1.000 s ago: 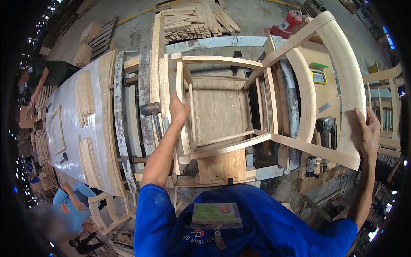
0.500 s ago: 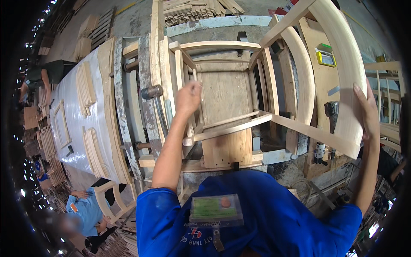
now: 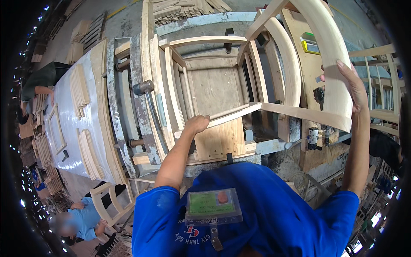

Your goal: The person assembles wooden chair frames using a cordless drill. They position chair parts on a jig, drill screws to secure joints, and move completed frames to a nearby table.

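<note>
A pale wooden chair frame lies on its side on the bench in front of me. My left hand is closed around its near rail, close to the left corner. My right hand grips the wide curved back rail at the right, with the thumb on its face and the other fingers partly hidden behind it. A second curved slat spans the frame just left of that rail. Left of the frame, a mallet with a dark head lies on the bench, its handle toward me.
A table covered with plastic film holds stacked wooden strips at the left. A person in light blue sits by a small wooden frame; another in dark clothing works beyond. Timber is piled at the back. A power tool hangs at the right.
My left hand has come nearer to me, from above the frame's left side onto its near rail. My right hand keeps its hold on the back rail, slightly higher up.
</note>
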Tool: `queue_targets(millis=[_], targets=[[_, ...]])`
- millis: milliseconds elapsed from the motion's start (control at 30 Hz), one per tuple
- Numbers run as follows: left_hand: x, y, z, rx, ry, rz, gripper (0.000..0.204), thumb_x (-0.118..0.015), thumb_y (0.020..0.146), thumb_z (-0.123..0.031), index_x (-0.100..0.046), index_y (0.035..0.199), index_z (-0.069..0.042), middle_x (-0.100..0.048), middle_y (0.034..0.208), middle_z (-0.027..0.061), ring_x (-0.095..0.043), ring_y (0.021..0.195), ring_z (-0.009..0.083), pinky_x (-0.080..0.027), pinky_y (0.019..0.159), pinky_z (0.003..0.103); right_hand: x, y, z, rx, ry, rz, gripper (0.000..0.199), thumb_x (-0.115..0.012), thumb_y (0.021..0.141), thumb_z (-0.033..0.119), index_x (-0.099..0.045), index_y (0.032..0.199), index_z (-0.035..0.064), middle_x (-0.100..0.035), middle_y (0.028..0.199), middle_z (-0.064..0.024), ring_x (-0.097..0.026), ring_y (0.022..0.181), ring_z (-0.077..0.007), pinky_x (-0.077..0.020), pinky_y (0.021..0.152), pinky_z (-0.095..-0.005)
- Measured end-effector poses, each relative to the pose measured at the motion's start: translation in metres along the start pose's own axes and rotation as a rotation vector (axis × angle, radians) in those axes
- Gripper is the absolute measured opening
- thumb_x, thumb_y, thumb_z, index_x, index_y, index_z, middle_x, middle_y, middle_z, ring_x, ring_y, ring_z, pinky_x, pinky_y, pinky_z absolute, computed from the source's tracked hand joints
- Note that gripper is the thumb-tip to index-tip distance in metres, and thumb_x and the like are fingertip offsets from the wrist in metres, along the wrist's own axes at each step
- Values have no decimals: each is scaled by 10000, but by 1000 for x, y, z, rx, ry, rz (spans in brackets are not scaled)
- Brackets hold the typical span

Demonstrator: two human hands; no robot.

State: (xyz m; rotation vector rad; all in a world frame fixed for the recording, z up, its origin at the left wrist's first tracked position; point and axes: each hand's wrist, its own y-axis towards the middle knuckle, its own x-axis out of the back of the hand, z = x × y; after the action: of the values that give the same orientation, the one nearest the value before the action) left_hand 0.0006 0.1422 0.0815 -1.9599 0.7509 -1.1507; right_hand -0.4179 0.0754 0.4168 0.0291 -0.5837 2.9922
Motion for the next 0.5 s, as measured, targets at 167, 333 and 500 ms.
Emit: queue_targets(millis=[167,333,500], targets=[[-10,3,9,-185,-122,-93,490,-387,964,-304,-735,1127,0,-667,1236,303,-613,1192,472,-462,1061,494,-3,-5,-8,54,-53,-63,658,-707,962,347,-445,1453,-5,-645,1082,-180,-732,845,-219,-635,661,-310],[-1,4,2,-149,-100,-37,517,-339,1008,-324,-696,1182,6,-634,1313,294,-580,1261,448,-437,1103,495,-4,-1,-6,77,-12,-52,679,-720,950,335,-443,1462,-14,-641,1070,-170,-735,832,-210,-631,654,-294],[-11,5,-36,-273,-113,-61,703,-236,1073,-573,-632,1376,-77,-599,1417,239,-537,1335,422,-390,1152,477,-2,0,-6,84,-3,-71,680,-723,943,323,-444,1465,-13,-640,1074,-166,-738,831,-212,-627,654,-297]])
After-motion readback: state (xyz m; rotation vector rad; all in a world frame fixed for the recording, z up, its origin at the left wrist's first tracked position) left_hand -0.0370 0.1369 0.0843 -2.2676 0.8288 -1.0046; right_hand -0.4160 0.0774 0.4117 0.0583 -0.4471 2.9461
